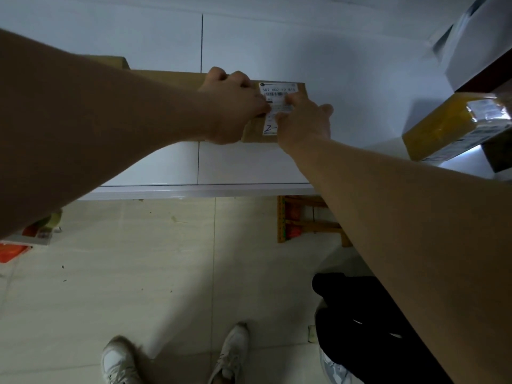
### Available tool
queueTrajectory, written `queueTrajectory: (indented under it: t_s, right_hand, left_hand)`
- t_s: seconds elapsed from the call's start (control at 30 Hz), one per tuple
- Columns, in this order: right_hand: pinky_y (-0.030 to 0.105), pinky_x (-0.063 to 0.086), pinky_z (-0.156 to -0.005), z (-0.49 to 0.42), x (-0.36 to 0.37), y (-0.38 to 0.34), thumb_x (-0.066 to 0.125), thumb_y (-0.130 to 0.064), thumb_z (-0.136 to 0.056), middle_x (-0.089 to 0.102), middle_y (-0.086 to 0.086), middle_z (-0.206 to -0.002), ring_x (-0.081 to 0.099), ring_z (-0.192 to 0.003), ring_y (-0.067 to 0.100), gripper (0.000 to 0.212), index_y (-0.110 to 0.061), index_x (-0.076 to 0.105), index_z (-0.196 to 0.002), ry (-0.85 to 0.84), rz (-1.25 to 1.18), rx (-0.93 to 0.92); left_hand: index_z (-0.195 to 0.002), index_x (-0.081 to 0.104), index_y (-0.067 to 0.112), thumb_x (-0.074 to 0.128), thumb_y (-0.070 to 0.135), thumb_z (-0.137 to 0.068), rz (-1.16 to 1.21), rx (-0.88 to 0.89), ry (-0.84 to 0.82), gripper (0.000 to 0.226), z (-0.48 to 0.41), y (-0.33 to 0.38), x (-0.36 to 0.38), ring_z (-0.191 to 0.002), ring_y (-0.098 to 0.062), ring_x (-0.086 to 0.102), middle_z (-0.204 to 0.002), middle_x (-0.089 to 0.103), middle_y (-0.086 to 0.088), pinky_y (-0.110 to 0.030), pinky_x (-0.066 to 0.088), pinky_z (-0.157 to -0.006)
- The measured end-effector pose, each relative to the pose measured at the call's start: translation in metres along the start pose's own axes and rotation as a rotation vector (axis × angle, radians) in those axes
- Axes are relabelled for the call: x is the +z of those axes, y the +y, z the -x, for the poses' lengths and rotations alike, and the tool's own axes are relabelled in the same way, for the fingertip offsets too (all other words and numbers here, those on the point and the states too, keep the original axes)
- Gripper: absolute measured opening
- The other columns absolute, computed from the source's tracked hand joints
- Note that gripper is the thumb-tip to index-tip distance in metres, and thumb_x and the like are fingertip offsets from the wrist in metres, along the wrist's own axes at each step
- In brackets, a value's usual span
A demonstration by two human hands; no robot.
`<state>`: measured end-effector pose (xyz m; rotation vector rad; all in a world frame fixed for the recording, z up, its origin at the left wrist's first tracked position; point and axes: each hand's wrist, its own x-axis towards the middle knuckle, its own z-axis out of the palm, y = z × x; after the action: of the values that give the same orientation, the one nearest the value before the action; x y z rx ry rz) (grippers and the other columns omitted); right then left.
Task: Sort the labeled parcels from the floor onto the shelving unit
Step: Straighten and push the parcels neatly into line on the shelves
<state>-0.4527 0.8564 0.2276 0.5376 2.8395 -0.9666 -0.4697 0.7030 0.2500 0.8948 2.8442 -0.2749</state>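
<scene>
I hold a brown cardboard parcel (177, 79) up in front of the white tiled wall. Its face carries a white shipping label (278, 91) with printed numbers, a barcode and a handwritten "2-". My left hand (231, 106) grips the parcel near its middle, fingers curled over the top edge. My right hand (304, 124) lies on the label with its fingers against the parcel's face and the thumb spread out past the right edge. Both hands hide much of the parcel's lower face.
A yellow-taped parcel (443, 128) and a white box (479, 45) sit on shelving at the right. A wooden stool (307, 225) stands by the wall. A black bag (357, 322) lies on the tiled floor at the right. Red and green items (16, 250) lie at the left, my shoes (230, 353) below.
</scene>
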Motion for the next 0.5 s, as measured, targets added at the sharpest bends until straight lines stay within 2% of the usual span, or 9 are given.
queueTrajectory:
  t_s: [0.13, 0.23, 0.3, 0.4, 0.5]
  right_hand:
    - [0.040, 0.053, -0.096, 0.003, -0.007, 0.003, 0.055, -0.035, -0.097, 0.039, 0.009, -0.124, 0.056, -0.108, 0.029, 0.041, -0.031, 0.046, -0.137, 0.009, 0.006, -0.030]
    - [0.039, 0.051, -0.095, -0.004, -0.026, 0.016, 0.055, -0.035, -0.097, 0.038, 0.009, -0.121, 0.053, -0.111, 0.030, 0.037, -0.025, 0.047, -0.132, 0.091, 0.040, -0.036]
    - [0.036, 0.045, -0.093, -0.012, -0.043, 0.032, 0.054, -0.032, -0.098, 0.039, 0.012, -0.129, 0.049, -0.117, 0.029, 0.036, -0.022, 0.048, -0.132, 0.158, 0.120, -0.041]
    - [0.042, 0.043, -0.101, -0.024, -0.073, 0.065, 0.055, -0.030, -0.099, 0.039, 0.014, -0.137, 0.044, -0.124, 0.031, 0.036, -0.020, 0.049, -0.133, 0.253, 0.258, -0.027]
    - [0.045, 0.035, -0.108, -0.033, -0.102, 0.097, 0.056, -0.032, -0.098, 0.038, 0.016, -0.143, 0.040, -0.130, 0.034, 0.039, -0.021, 0.048, -0.135, 0.351, 0.377, 0.049]
  left_hand:
    - [-0.139, 0.048, 0.030, 0.060, 0.018, -0.084, 0.020, -0.034, 0.036, 0.058, -0.001, 0.009, -0.005, -0.136, -0.028, 0.029, -0.141, 0.050, -0.001, -0.049, 0.026, -0.104]
    - [-0.140, 0.048, 0.027, 0.062, 0.023, -0.084, 0.015, -0.001, 0.099, 0.058, -0.015, 0.025, -0.015, -0.136, -0.028, 0.028, -0.138, 0.053, -0.001, -0.047, 0.026, -0.104]
    - [-0.144, 0.042, 0.027, 0.061, 0.024, -0.085, 0.024, 0.032, 0.101, 0.062, -0.027, 0.043, -0.024, -0.139, -0.027, 0.025, -0.143, 0.049, -0.001, -0.047, 0.026, -0.105]
    - [-0.151, 0.028, 0.028, 0.054, 0.017, -0.088, 0.027, 0.111, 0.074, 0.069, -0.050, 0.075, -0.035, -0.144, -0.026, 0.018, -0.153, 0.037, 0.001, -0.047, 0.026, -0.108]
    - [-0.154, 0.024, 0.025, 0.051, 0.008, -0.086, 0.082, 0.177, 0.059, 0.075, -0.069, 0.103, -0.043, -0.145, -0.026, 0.015, -0.155, 0.034, 0.000, -0.047, 0.022, -0.111]
